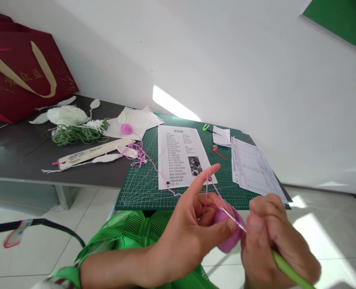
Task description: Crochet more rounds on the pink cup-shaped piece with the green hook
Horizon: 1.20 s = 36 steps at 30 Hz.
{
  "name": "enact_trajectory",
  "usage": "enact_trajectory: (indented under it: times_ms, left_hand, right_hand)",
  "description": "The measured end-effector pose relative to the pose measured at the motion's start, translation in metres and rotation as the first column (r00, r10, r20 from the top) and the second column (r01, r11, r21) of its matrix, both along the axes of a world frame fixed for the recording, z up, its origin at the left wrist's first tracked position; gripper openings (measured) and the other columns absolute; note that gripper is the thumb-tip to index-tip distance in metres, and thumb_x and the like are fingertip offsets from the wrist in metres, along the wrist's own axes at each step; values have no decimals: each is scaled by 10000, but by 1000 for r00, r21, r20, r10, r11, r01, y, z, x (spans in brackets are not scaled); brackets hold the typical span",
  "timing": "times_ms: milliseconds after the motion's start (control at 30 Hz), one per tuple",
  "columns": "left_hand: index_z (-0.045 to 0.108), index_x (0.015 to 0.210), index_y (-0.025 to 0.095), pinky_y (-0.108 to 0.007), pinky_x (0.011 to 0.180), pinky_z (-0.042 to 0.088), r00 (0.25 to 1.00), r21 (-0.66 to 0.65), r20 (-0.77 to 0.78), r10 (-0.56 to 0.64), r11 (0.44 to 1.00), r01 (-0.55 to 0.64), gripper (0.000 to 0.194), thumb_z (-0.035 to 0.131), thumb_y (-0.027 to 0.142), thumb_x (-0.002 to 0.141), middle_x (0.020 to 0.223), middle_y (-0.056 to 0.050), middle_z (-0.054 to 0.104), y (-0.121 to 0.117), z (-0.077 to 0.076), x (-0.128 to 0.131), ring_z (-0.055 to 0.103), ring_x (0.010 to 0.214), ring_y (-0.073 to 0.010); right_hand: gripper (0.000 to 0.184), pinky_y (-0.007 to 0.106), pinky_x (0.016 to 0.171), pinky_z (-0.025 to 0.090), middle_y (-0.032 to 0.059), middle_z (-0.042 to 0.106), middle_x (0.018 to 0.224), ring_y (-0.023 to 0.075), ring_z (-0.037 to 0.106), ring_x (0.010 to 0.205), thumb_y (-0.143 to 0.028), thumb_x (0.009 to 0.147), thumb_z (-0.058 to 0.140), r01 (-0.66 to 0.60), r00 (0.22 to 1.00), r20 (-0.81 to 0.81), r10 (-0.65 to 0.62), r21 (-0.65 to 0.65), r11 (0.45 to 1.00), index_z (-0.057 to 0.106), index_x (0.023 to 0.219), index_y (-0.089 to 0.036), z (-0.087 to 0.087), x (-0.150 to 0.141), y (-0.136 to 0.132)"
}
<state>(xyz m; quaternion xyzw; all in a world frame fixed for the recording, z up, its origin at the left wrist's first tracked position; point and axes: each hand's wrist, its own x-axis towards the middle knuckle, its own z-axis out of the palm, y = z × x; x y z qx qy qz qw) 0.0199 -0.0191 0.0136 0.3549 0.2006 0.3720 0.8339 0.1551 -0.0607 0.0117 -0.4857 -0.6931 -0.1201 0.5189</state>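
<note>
Near the green mat (141, 188): pinching pink crochet piece (226, 243) in part-curled left hand (192, 224), carrying yarn (206, 192) over extended index finger; gripping green-handled hook (289, 269) in curled right hand (271, 233), pointing tip across piece.

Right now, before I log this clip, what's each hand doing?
Left hand: holding the pink crochet piece, index finger extended with pink yarn over it.
Right hand: closed around the green-handled crochet hook.

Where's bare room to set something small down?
On the green mat: near left corner, in front of the tangled pink yarn, and the lower strip between printed sheet and lined papers. Left of the mat is crowded: green yarn and white yarn near the red bag.
</note>
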Motion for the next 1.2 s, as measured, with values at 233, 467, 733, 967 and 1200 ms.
enact_trajectory:
  times_ms: [233, 467, 733, 967, 1200]
  left_hand:
    - [385, 1465, 317, -169, 495, 295, 992, -88, 25, 125, 989, -123, 919, 780, 13, 694, 770, 47, 622, -6, -4, 8, 360, 523, -24]
    - [401, 1467, 274, -185, 509, 285, 982, -72, -58, 181, 980, -185, 907, 789, 31, 684, 803, 28, 643, 1, -7, 7, 359, 542, -32]
    - [384, 1457, 151, -239, 655, 388, 1000, -66, -9, -25, 998, 24, 897, 807, 84, 669, 754, 29, 656, 49, -2, -5, 534, 627, -83]
    - [491, 1373, 115, -237, 678, 364, 992, -24, -29, -126, 992, 125, 770, 792, 41, 668, 728, 12, 691, 93, -6, -7, 584, 679, -91]
    - [543, 1321, 100, -243, 669, 353, 980, -60, -99, -173, 984, 168, 713, 794, 26, 657, 785, -28, 725, 125, -11, -8, 597, 698, -107]
  right_hand:
    - [373, 298, 556, 286, -54, 340, 572, 81, 329, 573, 40, 744, 628, 30, 994, 103, -40, 95, 995, 365, 609, -188, -2, -2, 11]
    - [315, 314, 561, 341, -36, 393, 594, 104, 376, 571, 23, 767, 596, 75, 968, 216, -126, 234, 969, 406, 643, -196, -21, 1, 24]
    - [254, 292, 541, 346, -26, 406, 590, 112, 382, 575, -112, 867, 527, -51, 967, 248, -50, 386, 921, 416, 656, -198, -26, 12, 67]
    - [339, 286, 575, 304, -41, 374, 602, 107, 349, 616, -64, 842, 550, -151, 987, 91, 134, 229, 962, 320, 636, -203, -25, 14, 100]
    - [407, 274, 572, 259, -63, 249, 589, 90, 276, 586, -97, 886, 529, -214, 962, -170, 214, 22, 977, 258, 598, -192, -27, 13, 121]
